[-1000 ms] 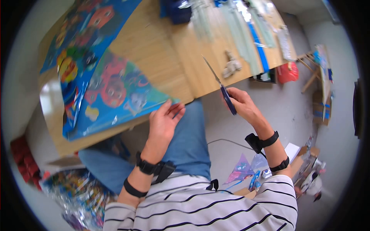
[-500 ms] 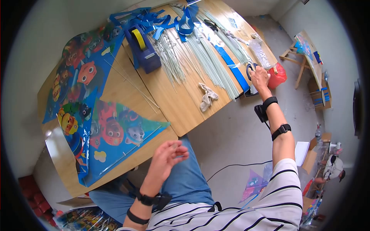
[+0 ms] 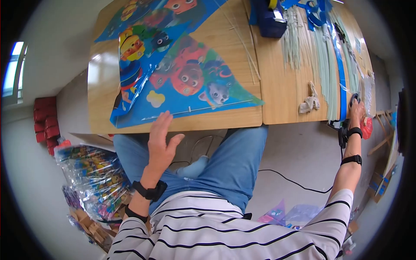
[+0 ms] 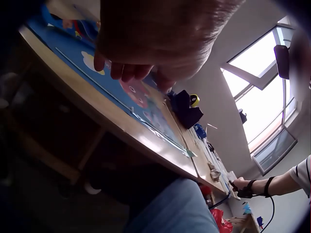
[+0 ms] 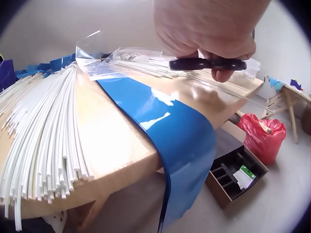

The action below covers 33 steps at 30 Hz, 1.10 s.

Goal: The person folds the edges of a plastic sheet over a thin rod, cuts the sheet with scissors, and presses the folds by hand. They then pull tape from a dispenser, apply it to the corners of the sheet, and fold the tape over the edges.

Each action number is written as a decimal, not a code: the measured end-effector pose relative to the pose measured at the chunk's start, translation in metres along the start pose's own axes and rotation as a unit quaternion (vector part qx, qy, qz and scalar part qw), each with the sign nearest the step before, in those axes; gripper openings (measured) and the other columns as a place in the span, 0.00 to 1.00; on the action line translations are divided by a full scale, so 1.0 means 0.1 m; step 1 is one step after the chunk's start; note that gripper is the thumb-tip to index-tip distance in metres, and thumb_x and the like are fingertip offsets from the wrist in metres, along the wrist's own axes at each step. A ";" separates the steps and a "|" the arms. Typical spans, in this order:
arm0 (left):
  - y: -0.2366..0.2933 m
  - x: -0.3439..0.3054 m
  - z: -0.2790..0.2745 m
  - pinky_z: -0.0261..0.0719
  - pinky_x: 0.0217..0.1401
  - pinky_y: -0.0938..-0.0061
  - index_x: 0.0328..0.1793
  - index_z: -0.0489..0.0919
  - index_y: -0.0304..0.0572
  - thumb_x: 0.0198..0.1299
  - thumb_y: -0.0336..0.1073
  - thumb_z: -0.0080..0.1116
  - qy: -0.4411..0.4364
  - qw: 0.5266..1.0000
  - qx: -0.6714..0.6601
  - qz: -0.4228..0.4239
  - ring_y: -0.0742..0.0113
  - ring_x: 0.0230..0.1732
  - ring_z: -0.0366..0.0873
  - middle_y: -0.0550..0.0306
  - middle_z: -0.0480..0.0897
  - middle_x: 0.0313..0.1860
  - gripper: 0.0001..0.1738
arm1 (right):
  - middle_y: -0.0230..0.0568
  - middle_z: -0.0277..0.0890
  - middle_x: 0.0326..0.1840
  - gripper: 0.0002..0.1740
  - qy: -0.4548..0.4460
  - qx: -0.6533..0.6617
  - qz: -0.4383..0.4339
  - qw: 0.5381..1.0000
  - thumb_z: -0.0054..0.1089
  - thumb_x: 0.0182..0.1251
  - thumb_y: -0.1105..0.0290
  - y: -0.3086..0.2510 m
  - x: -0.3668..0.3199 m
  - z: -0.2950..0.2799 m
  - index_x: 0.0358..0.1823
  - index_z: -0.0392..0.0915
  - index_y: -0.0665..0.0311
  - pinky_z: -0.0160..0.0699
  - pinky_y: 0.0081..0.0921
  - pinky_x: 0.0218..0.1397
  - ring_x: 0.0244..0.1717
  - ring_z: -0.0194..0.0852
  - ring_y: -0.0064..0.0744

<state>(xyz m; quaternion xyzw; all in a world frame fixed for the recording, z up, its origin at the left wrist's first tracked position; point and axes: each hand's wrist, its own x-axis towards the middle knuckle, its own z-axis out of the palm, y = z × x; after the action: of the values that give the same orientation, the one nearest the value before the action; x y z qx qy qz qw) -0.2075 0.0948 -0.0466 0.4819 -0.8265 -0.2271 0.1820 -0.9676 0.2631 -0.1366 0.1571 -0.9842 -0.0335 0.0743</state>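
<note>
Step in hand, as I judge it from my station: parking the scissors (image 5: 187, 64), with a thin rod (image 3: 225, 105) lying along the near edge of the printed blue sheet (image 3: 190, 80). Next move, my estimate: release the handles, carry the right hand (image 3: 357, 113) over to the sheet and secure the rod along that edge. Slip risk: the rod could roll if the sheet gets nudged.

Positions, taken from the tape dispenser (image 3: 272, 21). Sheet: on the surface (image 3: 281, 93), left of the dispenser and nearer the person. Left hand (image 3: 160, 145): also left and nearer, at the sheet's near edge, fingers extended, thumb spread wide, holding nothing (fingertip contact with the sheet: I cannot tell). Right hand: to the dispenser's right and nearer the person, well apart from the sheet, fingers curled on the scissors' handles. I cannot see the blades, nor whether they rest on anything. Pale rods (image 5: 53, 136) lie between the dispenser and the scissors, with a blue strip (image 5: 189, 133) beside them.
</note>
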 end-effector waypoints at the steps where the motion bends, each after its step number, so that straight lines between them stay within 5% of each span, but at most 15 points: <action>1: -0.04 -0.03 0.00 0.58 0.77 0.47 0.70 0.72 0.34 0.58 0.41 0.69 -0.032 0.999 0.006 0.007 0.41 0.75 0.64 0.41 0.71 0.73 0.36 | 0.63 0.80 0.56 0.29 0.003 -0.004 -0.016 1.000 0.58 0.66 0.47 0.12 0.14 0.14 0.52 0.83 0.67 0.75 0.53 0.61 0.60 0.78 0.63; 3: -0.07 -0.06 -0.03 0.52 0.80 0.47 0.75 0.68 0.36 0.59 0.43 0.68 -0.057 0.997 0.053 0.008 0.43 0.79 0.59 0.43 0.67 0.77 0.39 | 0.64 0.79 0.55 0.27 0.025 0.002 -0.032 0.999 0.57 0.69 0.50 0.09 0.08 0.09 0.53 0.82 0.69 0.75 0.51 0.61 0.58 0.77 0.63; 6: -0.14 -0.06 -0.03 0.43 0.82 0.44 0.79 0.62 0.38 0.60 0.50 0.66 -0.081 0.990 0.110 0.022 0.46 0.82 0.53 0.45 0.61 0.80 0.45 | 0.61 0.80 0.56 0.23 0.225 0.095 -0.207 0.947 0.58 0.72 0.56 -0.47 -0.50 -0.30 0.55 0.80 0.70 0.74 0.47 0.63 0.58 0.77 0.61; 9: -0.13 0.04 0.08 0.40 0.82 0.43 0.80 0.60 0.37 0.57 0.55 0.67 -0.094 0.986 0.127 0.051 0.49 0.84 0.50 0.46 0.58 0.82 0.51 | 0.54 0.75 0.66 0.22 0.227 0.250 -0.406 0.849 0.57 0.73 0.63 -1.74 -2.13 -1.11 0.63 0.75 0.69 0.70 0.40 0.69 0.66 0.72 0.55; 12: -0.07 0.12 0.20 0.39 0.82 0.43 0.80 0.59 0.38 0.52 0.59 0.68 -0.097 0.984 0.119 0.085 0.52 0.84 0.49 0.47 0.57 0.82 0.55 | 0.49 0.54 0.81 0.38 -0.023 0.309 -0.569 0.762 0.64 0.65 0.57 -2.57 -3.78 -1.53 0.73 0.64 0.67 0.41 0.48 0.83 0.83 0.44 0.49; 15: -0.12 0.13 0.25 0.39 0.83 0.42 0.81 0.59 0.39 0.49 0.59 0.70 -0.089 0.984 0.116 0.104 0.54 0.84 0.48 0.48 0.57 0.82 0.57 | 0.48 0.50 0.83 0.46 -0.084 0.250 -0.655 0.707 0.57 0.67 0.46 -3.01 -4.64 -1.53 0.77 0.58 0.70 0.37 0.50 0.84 0.85 0.39 0.47; 24: -0.50 0.02 0.19 0.38 0.83 0.41 0.83 0.54 0.43 0.44 0.63 0.69 -0.085 0.979 0.140 0.123 0.58 0.85 0.47 0.55 0.53 0.84 0.63 | 0.49 0.45 0.85 0.51 -0.070 0.221 -0.674 0.701 0.53 0.66 0.39 -3.12 -4.96 -1.26 0.80 0.51 0.68 0.34 0.49 0.85 0.86 0.36 0.46; 33: -1.34 -0.41 -0.46 0.38 0.82 0.39 0.84 0.51 0.43 0.51 0.73 0.58 -0.056 0.977 0.206 0.016 0.54 0.84 0.47 0.52 0.52 0.85 0.62 | 0.47 0.45 0.85 0.54 -0.058 0.214 -0.666 0.712 0.59 0.61 0.39 -3.13 -5.02 -1.31 0.79 0.53 0.68 0.37 0.49 0.84 0.85 0.38 0.45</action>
<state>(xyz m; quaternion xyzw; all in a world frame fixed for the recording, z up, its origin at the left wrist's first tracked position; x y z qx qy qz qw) -0.0684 0.0635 -0.0857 0.4822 -0.8721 -0.0753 0.0358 -0.3800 0.1185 -0.1031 0.7815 -0.6077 0.1279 -0.0598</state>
